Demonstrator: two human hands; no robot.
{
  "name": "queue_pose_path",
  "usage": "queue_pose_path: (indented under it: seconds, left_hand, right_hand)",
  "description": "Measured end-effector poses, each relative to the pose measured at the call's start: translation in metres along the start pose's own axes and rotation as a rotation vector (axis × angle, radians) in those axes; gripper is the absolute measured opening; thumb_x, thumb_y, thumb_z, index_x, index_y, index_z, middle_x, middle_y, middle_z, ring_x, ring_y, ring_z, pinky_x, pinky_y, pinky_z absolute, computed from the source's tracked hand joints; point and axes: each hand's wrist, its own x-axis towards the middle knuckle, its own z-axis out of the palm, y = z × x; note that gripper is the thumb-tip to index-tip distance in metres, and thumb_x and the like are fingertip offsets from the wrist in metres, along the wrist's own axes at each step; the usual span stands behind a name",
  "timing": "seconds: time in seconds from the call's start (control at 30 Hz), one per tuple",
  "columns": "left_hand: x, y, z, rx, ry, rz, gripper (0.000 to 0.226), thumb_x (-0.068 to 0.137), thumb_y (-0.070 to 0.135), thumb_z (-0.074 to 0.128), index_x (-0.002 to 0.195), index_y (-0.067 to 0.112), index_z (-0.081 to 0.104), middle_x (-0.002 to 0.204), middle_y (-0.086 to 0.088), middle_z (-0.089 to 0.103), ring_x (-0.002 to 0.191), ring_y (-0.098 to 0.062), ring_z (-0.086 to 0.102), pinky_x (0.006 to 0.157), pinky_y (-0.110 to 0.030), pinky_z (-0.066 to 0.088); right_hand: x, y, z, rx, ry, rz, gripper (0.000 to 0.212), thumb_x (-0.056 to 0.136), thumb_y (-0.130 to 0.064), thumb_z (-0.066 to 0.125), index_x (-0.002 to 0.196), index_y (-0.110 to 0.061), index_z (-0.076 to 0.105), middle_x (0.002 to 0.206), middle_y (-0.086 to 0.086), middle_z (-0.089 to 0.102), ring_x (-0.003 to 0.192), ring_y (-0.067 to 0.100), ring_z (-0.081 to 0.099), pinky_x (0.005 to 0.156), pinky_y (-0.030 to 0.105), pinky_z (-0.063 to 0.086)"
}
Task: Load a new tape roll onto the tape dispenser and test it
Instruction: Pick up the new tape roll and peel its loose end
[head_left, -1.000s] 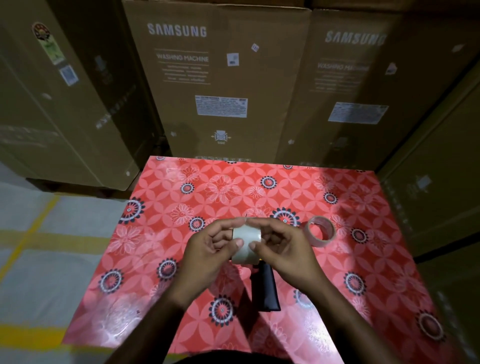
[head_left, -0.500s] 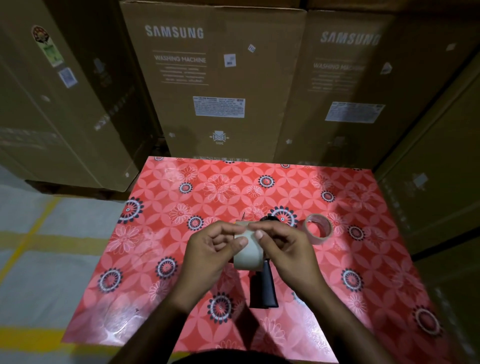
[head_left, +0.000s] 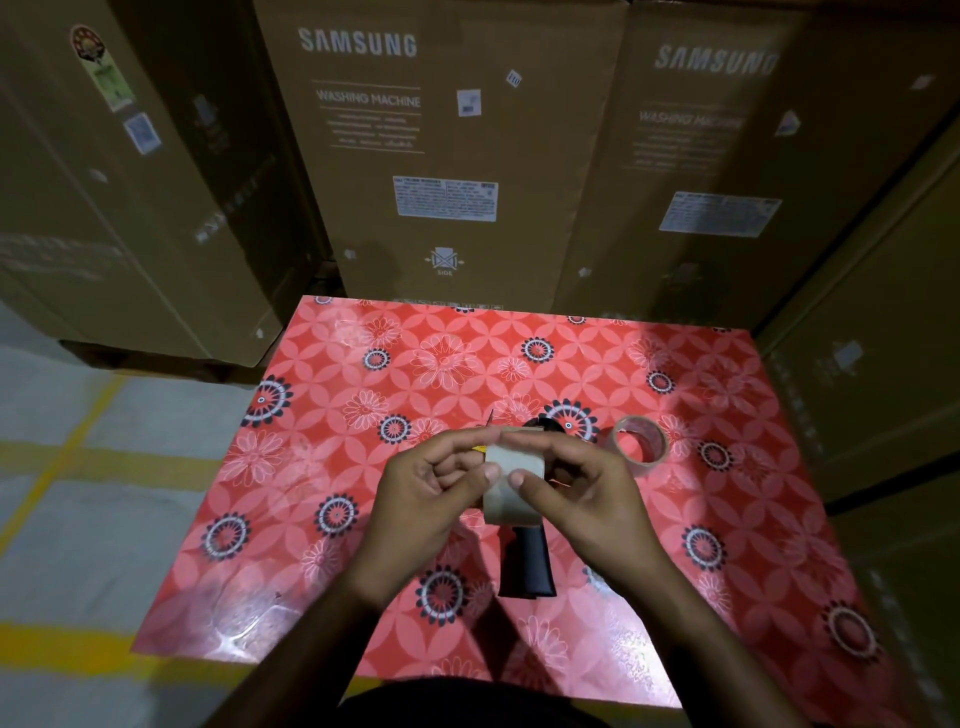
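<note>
A pale tape roll (head_left: 511, 486) stands on edge on the tape dispenser (head_left: 529, 566), whose black handle points toward me on the red flowered table (head_left: 322, 457). My left hand (head_left: 434, 491) grips the roll from the left, thumb on its outer face. From the right, my right hand (head_left: 582, 493) grips it too, with the thumb beside the left thumb and the fingers curled over the top. The dispenser's front end is mostly hidden behind the roll and my hands.
A nearly spent tape ring (head_left: 640, 445) lies flat on the table to the right of my hands. Tall cardboard washing machine boxes (head_left: 441, 156) stand close behind and to the right of the table. Grey floor with yellow lines (head_left: 67, 467) lies to the left.
Both hands and the roll have shifted slightly away from me. More of the black handle shows below the roll than before.
</note>
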Motion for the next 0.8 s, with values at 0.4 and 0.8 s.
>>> queue_pose_path:
  seconds: [0.4, 0.8]
  left_hand:
    - [-0.0019, -0.0021, -0.0007, 0.038, -0.016, 0.029, 0.037, 0.085, -0.001, 0.074, 0.108, 0.028, 0.075, 0.082, -0.004, 0.064, 0.08, -0.014, 0.063, 0.072, -0.025, 0.054]
    - [-0.0067, -0.0048, 0.0023, 0.049, -0.002, -0.007, 0.036, 0.086, -0.001, 0.073, 0.114, 0.021, 0.073, 0.079, 0.006, 0.07, 0.079, -0.01, 0.066, 0.071, -0.027, 0.053]
  right_hand:
    - [-0.005, 0.0046, 0.0005, 0.046, 0.002, 0.021, 0.038, 0.087, -0.005, 0.07, 0.121, -0.021, 0.073, 0.12, 0.001, 0.072, 0.107, 0.027, 0.068, 0.091, 0.042, 0.057]
    - [-0.0099, 0.0027, 0.0011, -0.024, 0.021, 0.037, 0.024, 0.084, -0.01, 0.077, 0.106, -0.021, 0.079, 0.09, -0.01, 0.073, 0.08, 0.007, 0.065, 0.072, 0.023, 0.051]
